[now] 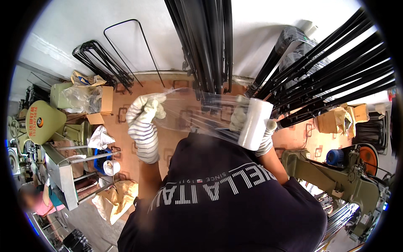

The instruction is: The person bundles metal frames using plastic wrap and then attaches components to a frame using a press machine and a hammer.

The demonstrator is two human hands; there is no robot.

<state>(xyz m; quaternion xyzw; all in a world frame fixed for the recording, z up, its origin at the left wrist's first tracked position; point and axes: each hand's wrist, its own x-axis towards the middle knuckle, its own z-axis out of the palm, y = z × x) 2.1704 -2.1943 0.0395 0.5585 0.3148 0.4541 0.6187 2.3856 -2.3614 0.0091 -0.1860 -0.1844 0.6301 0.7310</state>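
Note:
A sheet of clear stretch film (pixel 197 110) is pulled out between my two gloved hands, in front of my dark shirt. My left hand (pixel 145 112), in a white knit glove with a striped cuff, is closed on the loose end of the film. My right hand (pixel 265 140), gloved the same way, grips the white roll of stretch film (pixel 254 124), its fingers showing on both sides of it. Just beyond the film, a bundle of long black metal tubes (pixel 205 46) leans upright against the white wall.
More black tubes (pixel 331 71) lean at the right, near tubes wrapped in film (pixel 289 40). Bent black frames (pixel 98 61) rest against the wall at left. Green machines (pixel 44 122) stand on both sides, with cardboard boxes (pixel 100 103) nearby. Another person (pixel 42 197) is at far left.

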